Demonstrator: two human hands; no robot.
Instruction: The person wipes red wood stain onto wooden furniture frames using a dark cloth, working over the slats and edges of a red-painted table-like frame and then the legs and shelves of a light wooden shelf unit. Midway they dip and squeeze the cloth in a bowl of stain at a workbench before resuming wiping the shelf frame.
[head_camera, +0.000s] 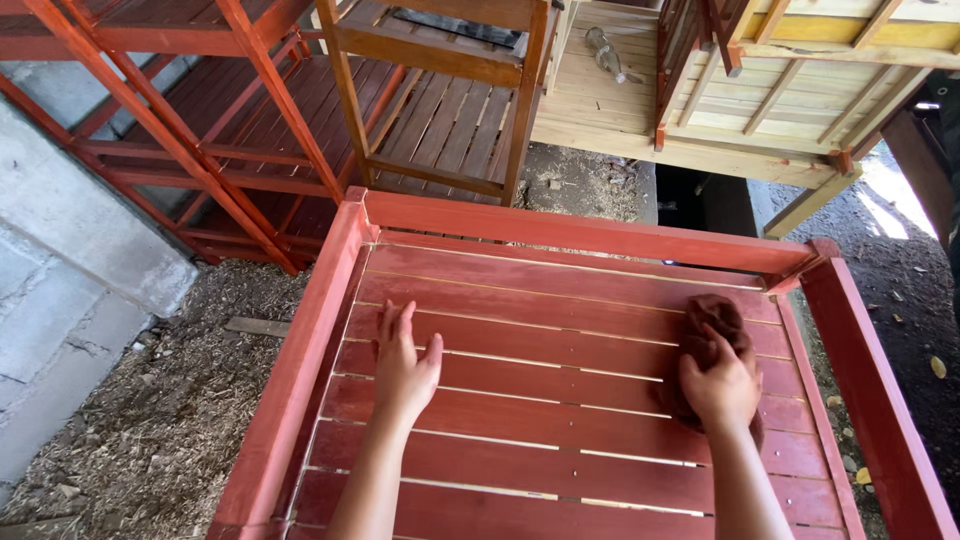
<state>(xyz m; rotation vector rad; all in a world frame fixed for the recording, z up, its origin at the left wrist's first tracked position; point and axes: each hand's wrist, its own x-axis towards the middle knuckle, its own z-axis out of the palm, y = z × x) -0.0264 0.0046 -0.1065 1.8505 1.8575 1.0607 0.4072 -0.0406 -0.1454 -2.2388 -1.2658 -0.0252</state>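
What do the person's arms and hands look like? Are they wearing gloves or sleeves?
No gloves and no sleeves in view. Both forearms are bare right down to the bottom edge of the picture. The left hand and the right hand are bare too, with no watch, bracelet or ring that I can see. The arms look slim.

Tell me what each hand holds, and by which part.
The right hand clutches a dark brown rag by its near end, pressing it on the red slatted surface. The left hand holds nothing; it rests open on the slats.
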